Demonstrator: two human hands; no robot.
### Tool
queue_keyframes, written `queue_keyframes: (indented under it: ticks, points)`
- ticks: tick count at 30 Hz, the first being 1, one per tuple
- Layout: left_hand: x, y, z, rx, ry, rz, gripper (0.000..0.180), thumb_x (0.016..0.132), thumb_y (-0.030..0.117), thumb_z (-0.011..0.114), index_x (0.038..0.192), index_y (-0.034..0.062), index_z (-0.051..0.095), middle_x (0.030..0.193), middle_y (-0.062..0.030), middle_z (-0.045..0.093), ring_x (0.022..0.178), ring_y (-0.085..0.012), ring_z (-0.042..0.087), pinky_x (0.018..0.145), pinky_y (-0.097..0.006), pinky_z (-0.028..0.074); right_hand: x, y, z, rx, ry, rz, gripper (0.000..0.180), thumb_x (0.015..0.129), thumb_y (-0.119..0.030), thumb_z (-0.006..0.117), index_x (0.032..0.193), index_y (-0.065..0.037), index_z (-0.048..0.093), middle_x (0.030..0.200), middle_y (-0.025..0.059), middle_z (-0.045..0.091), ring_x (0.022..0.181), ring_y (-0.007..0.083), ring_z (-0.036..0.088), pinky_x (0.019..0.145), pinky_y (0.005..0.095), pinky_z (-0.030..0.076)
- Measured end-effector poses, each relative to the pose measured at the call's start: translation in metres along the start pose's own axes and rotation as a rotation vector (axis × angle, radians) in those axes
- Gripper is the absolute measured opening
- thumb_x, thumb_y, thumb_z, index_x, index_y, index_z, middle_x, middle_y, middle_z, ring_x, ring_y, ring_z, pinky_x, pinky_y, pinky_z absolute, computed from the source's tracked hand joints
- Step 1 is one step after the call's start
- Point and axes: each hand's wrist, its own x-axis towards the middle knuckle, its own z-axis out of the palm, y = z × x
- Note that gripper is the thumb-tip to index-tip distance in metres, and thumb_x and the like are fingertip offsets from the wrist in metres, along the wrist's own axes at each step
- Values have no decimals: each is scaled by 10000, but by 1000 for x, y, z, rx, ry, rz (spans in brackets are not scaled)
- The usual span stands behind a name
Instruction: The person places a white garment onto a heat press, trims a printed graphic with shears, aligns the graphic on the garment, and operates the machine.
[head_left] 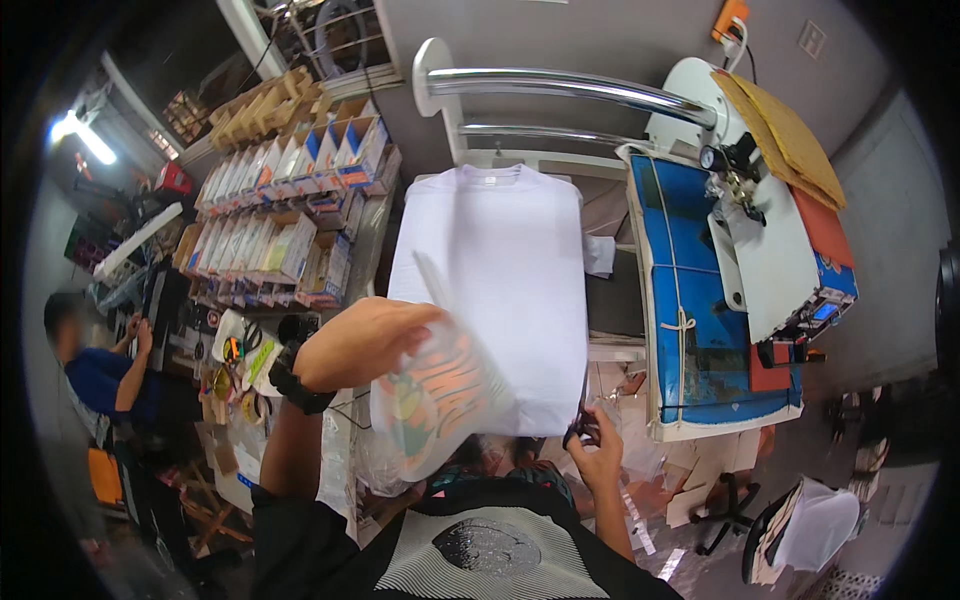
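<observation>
A white T-shirt point(505, 260) lies spread flat on the press bed in front of me, its collar at the far end. My left hand point(385, 335), with a black watch on the wrist, pinches the upper edge of a translucent transfer film point(450, 390). Orange and green print shows on the film, which hangs over the shirt's near left part. By the shirt's near right corner, my right hand point(598, 445) is closed around dark-handled scissors point(572, 436), partly hidden by the fingers.
On the right stands a heat press point(770, 250) beside a blue padded bed point(690, 290) tied with cord. Chrome bars point(580, 85) cross behind the shirt. Boxes of sorted sheets point(270, 250) fill the left side. A person point(110, 380) sits far left. A chair point(810, 530) stands right.
</observation>
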Motion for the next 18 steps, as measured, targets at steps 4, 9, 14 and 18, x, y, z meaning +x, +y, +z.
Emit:
queue_keyframes:
  ticks: [4, 9, 14, 18]
  points:
    - [54, -13, -20, -241, 88, -27, 285, 876, -7, 525, 1125, 36, 657, 647, -109, 557, 571, -179, 585, 554, -315, 496, -14, -12, -5, 55, 72, 30, 469, 798, 41, 666, 1251, -23, 562, 958, 32, 626, 822, 83, 611, 675, 216, 496]
    - [135, -177, 19, 175, 307, 157, 296, 890, 75, 590, 1179, 46, 642, 938, -183, 668, 834, -350, 640, 771, -404, 510, -14, 11, 27, 312, 109, 90, 452, 829, 19, 712, 1251, -6, 552, 914, 26, 596, 788, 92, 593, 657, 218, 490]
    - [112, -165, 111, 49, 950, 14, 407, 876, 101, 643, 1274, 39, 587, 1280, -207, 573, 1172, -376, 537, 1000, -432, 422, -42, 19, 60, 506, -6, 310, 465, 872, -24, 701, 1302, -7, 526, 893, 28, 579, 769, 112, 610, 658, 226, 491]
    - [1, -158, 226, -105, 1065, -426, 480, 790, 132, 742, 1212, -12, 564, 1222, -203, 515, 1149, -385, 502, 1005, -461, 402, -57, 19, 73, 552, -42, 338, 447, 881, -56, 708, 1291, -1, 537, 898, 26, 587, 737, 112, 604, 638, 235, 489]
